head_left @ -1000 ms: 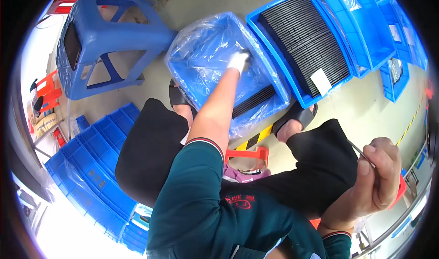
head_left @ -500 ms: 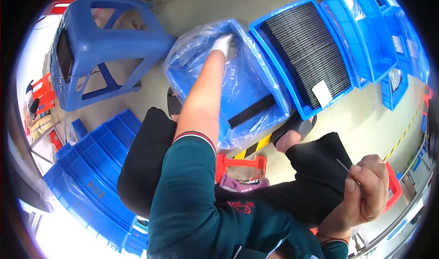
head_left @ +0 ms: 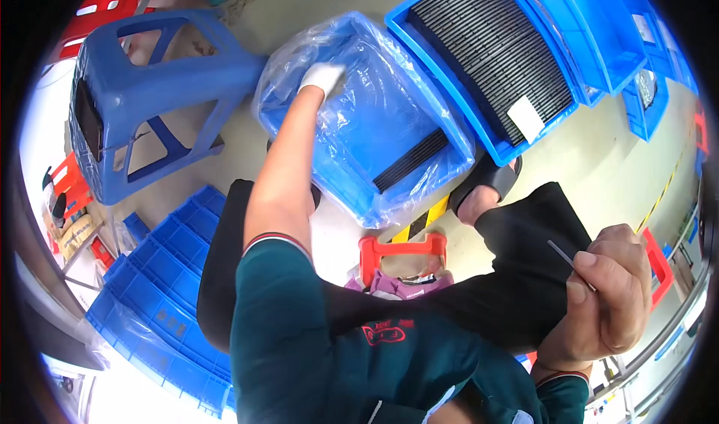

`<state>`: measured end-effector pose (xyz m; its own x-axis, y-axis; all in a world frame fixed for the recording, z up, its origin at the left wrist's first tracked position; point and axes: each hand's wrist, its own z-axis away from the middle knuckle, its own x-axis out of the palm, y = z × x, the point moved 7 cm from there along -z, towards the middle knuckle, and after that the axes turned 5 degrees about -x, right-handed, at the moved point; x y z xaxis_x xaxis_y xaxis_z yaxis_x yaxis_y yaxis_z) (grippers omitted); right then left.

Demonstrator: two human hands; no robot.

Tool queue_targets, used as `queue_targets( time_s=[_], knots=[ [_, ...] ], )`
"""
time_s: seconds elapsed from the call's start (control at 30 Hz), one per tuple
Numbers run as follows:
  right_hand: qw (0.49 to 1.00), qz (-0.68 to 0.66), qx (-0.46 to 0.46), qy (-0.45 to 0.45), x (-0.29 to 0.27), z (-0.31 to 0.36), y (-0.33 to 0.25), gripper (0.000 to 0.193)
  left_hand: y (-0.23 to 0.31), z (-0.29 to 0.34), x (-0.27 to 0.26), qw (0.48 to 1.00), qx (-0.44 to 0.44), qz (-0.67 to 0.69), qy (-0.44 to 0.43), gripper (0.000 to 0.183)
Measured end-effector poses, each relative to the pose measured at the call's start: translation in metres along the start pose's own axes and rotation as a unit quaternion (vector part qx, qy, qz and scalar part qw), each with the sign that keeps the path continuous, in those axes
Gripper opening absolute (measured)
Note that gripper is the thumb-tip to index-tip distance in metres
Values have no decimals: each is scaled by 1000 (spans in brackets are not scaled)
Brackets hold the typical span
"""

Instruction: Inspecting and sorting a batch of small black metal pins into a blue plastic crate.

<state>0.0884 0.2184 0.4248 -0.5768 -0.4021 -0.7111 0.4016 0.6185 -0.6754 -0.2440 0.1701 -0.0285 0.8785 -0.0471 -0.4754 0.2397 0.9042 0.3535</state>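
The left arm reaches out nearly straight. It comes up out of a dark green sleeve (head_left: 281, 327), goes past the left knee, and tips a little to the right near the top. At its end is the left hand (head_left: 323, 77), in a white glove. It is over the top left part of a blue bin (head_left: 359, 139) with a clear bag (head_left: 281, 68) inside. The fingers look blurry, so I cannot tell if they are wide, narrow or holding something. I also cannot tell if they touch the bag.

The right arm is bent. The right hand (head_left: 607, 293) is bare and held up by the right leg, well apart from the bin. The thumb and a finger are pinched close together on a thin stick (head_left: 562, 253). The other fingers curl in. The stick leans, with its free end pointing up and left, and from here we see it in front of the black pants (head_left: 517, 252).

A small row of black strips (head_left: 410, 160) lies in the bin's near right corner. Next to the bin, on its right, is a blue box (head_left: 447, 89) with many more black strips in rows. A white card (head_left: 526, 119) lies on top of them.
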Motion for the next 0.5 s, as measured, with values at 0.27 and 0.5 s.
queue_targets(
  time_s=[0.27, 0.5],
  knots=[
    [999, -2, -40, -28, 9, -5, -7, 32, -59, 36, 7, 793, 41, -606, 45, 38],
    [998, 28, -52, -31, 19, -1, -9, 21, -50, 29, 0, 841, 46, -536, -54, 36]
  ],
)
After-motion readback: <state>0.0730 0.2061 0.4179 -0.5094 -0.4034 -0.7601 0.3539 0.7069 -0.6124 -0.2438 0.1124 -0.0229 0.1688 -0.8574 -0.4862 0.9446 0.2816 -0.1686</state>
